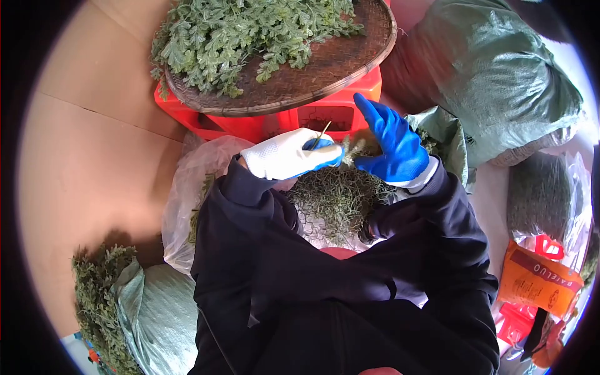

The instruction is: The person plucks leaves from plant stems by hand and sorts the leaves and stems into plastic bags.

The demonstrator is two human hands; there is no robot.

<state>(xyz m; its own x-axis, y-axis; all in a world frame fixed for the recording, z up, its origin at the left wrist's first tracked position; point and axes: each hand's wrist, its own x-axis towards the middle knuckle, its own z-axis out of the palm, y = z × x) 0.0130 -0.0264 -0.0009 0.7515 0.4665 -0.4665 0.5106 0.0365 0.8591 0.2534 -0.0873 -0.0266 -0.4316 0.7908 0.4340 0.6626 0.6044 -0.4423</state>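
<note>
My left hand point(292, 154), in a white glove with blue-coated fingers, is closed around a small leafy sprig point(354, 150). A thin stem sticks up past its thumb, while pale green leaves come out toward the right. Close by on the right, my right hand point(395, 144) wears a blue-coated glove and is open, thumb and fingers apart. Below both hands lies a heap of loose thin green stems point(340, 197) on the floor between my feet. Ahead, a pile of leafy green sprigs point(250, 37) rests on a round woven tray point(337, 59).
Red plastic stools point(269, 125) support the tray. A clear plastic bag point(187, 194) stands at my left, near a green woven sack point(162, 312) with foliage point(103, 300). On the right are a large stuffed sack point(494, 75), bundled greenery point(539, 194) and an orange packet point(539, 278).
</note>
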